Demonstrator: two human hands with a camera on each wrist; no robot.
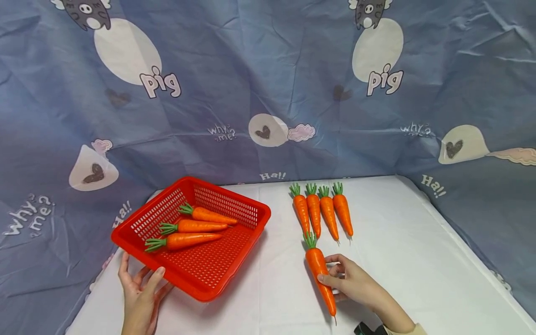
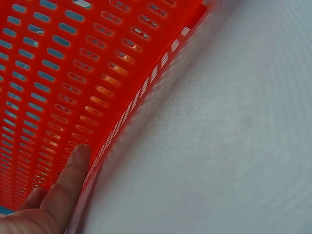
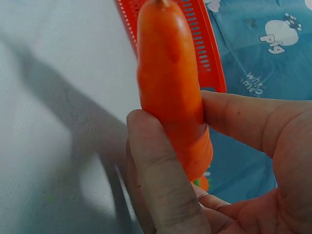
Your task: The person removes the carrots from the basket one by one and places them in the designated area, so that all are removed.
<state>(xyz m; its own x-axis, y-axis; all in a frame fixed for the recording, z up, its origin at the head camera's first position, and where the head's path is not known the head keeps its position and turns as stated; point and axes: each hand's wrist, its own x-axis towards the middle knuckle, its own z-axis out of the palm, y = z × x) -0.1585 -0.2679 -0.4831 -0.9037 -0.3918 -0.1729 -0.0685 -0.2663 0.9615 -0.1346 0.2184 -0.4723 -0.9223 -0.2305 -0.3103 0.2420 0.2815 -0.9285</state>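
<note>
A red plastic basket [image 1: 234, 274] with perforated walls sits at the left in the head view. Three carrots [image 1: 201, 226] with green tops lie side by side inside it. My left hand [image 1: 140, 298] touches the basket's near left side, its fingers spread along the outside. In the left wrist view, extended fingers [image 2: 68, 187] rest against the perforated red plastic. My right hand [image 1: 351, 281] holds another carrot [image 1: 320, 274] between thumb and fingers, green top pointing away. The right wrist view shows that carrot [image 3: 168, 73] pinched, with the basket behind it.
Beyond the right hand, several carrots [image 1: 326, 211] lie in a row on the white tabletop [image 1: 398, 246]. A blue cloth with printed pigs [image 1: 234, 83] hangs behind and beside the table. A dark object [image 1: 368, 328] shows near the right wrist.
</note>
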